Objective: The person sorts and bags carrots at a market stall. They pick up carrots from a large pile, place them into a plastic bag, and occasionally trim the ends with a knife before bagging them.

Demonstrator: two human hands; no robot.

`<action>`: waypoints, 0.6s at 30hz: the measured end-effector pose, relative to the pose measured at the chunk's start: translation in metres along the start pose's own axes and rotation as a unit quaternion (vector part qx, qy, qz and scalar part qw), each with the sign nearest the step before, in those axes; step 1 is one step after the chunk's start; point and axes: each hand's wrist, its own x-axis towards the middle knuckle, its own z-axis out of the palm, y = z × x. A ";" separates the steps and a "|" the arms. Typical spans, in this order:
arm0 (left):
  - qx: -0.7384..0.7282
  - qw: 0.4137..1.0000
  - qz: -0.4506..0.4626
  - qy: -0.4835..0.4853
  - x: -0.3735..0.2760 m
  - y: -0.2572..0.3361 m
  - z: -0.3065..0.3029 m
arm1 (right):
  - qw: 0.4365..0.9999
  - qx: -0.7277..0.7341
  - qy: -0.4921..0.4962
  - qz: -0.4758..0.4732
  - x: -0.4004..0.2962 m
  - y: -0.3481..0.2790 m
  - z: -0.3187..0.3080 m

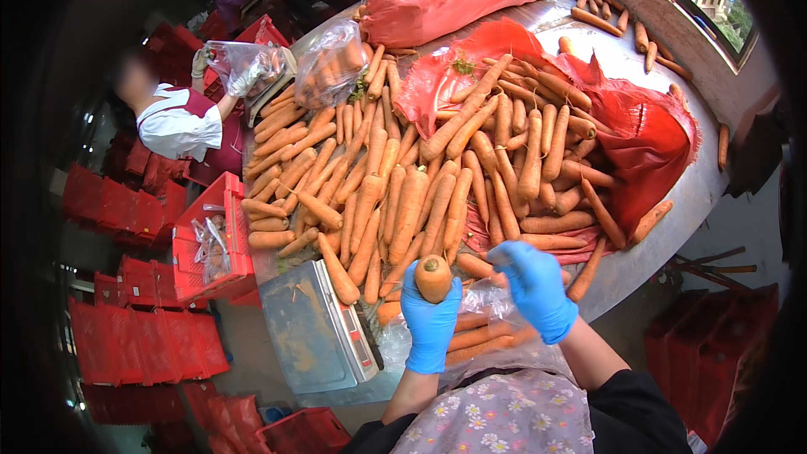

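Note:
My left hand (431,321), in a blue glove, grips an upright carrot (433,279) with its stem end towards me. To its right, my right hand (536,290), gloved too, is raised with its fingers bent; whether it holds anything cannot be made out. Beneath and between both hands lies a clear plastic bag of carrots (479,334) at the table's near edge. A big heap of loose carrots (378,189) spreads beyond my hands, part of it on a torn red mesh sack (649,132). A bench scale (315,328) stands left of my left hand.
A filled pink sack (441,0) and a bagged lot of carrots (331,66) lie on the far side of the metal table (687,202). At left, a co-worker (183,120) holds a clear bag over another scale. Red crates (214,239) stand along the left; more stand at lower right.

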 end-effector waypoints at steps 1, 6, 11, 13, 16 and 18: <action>0.039 0.998 0.054 -0.003 -0.001 -0.003 0.001 | 0.992 -0.106 -0.041 -0.050 0.006 -0.011 0.002; 0.162 0.981 0.099 -0.032 -0.008 0.015 0.002 | 0.967 -0.209 -0.119 -0.086 0.019 -0.033 -0.001; 0.157 0.982 0.096 -0.028 -0.010 0.006 -0.005 | 0.962 -0.210 -0.139 -0.107 0.020 -0.039 -0.004; 0.170 0.979 0.108 -0.028 -0.010 0.004 -0.006 | 0.965 -0.201 -0.136 -0.105 0.019 -0.040 -0.003; 0.180 0.976 0.119 -0.038 -0.010 0.003 -0.008 | 0.969 -0.184 -0.141 -0.082 0.017 -0.039 -0.002; 0.176 0.975 0.124 -0.056 -0.008 0.004 -0.009 | 0.973 -0.168 -0.143 -0.067 0.014 -0.035 0.001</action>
